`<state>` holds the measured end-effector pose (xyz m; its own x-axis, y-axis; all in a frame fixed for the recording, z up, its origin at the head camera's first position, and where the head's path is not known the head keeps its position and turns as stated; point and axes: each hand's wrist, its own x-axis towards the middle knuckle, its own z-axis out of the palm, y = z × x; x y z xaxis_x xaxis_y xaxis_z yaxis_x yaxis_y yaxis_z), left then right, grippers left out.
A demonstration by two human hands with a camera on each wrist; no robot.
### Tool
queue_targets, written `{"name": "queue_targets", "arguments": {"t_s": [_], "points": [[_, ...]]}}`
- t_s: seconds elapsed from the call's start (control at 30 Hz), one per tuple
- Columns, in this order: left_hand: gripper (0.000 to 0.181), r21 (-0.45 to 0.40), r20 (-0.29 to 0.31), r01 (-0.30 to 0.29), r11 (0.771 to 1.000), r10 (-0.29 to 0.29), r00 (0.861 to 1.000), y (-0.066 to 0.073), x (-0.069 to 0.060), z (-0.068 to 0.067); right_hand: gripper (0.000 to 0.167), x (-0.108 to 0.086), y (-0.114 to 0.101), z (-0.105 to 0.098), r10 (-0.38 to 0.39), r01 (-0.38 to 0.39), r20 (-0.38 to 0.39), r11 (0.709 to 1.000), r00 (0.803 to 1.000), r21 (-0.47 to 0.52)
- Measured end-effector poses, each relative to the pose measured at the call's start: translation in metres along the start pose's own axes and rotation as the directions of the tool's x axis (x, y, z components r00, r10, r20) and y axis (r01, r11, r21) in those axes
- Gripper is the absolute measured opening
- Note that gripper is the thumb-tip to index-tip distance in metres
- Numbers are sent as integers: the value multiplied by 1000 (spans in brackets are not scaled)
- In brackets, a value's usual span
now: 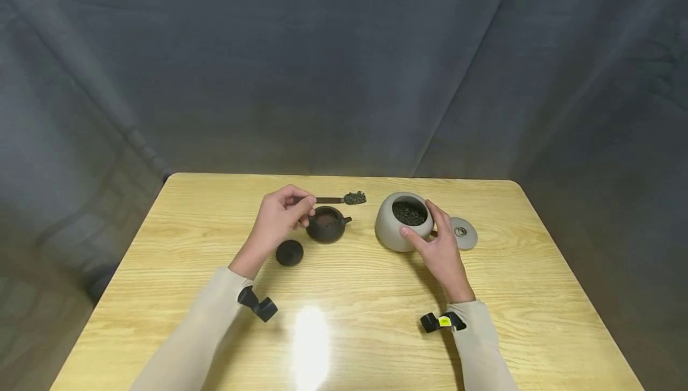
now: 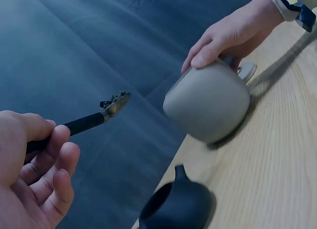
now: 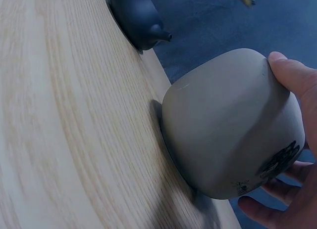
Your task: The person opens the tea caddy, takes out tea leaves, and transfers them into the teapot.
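Note:
My left hand (image 1: 283, 212) pinches the dark handle of a tea scoop (image 2: 86, 123) between thumb and fingers. Dark tea leaves (image 1: 355, 198) are heaped on the scoop's bowl, which is held in the air beyond the teapot (image 1: 326, 233). That small black teapot has no lid on, and its spout points right. My right hand (image 1: 441, 251) grips a grey tea jar (image 1: 388, 233) by its right side, thumb at the near rim. Dark leaves show inside the jar's round opening. In the right wrist view, the jar (image 3: 223, 125) has a dark drawing on its side.
The black teapot lid (image 1: 289, 253) lies on the wooden table (image 1: 365, 319), left of the teapot and close to my left wrist. A grey jar lid (image 1: 465, 234) with a small ring lies right of the jar, partly behind my right hand. Dark curtains (image 1: 322, 80) hang behind the table.

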<state>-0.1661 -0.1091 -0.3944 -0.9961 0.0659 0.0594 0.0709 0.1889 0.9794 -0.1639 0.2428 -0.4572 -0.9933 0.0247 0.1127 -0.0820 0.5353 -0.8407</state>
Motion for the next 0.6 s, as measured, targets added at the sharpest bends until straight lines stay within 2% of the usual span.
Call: {"name": "queue_targets", "arguments": {"t_s": [0.33,0.6], "points": [[21,47,-73,45,998,-41,997,-27,-14,-22,92,-1,-1,-3,14,-14,10,1000,1000,2],[20,86,-96,71,994,-62,993,-45,-22,-30,93,0,0,-5,15,-15,3,1000,1000,5]]}}
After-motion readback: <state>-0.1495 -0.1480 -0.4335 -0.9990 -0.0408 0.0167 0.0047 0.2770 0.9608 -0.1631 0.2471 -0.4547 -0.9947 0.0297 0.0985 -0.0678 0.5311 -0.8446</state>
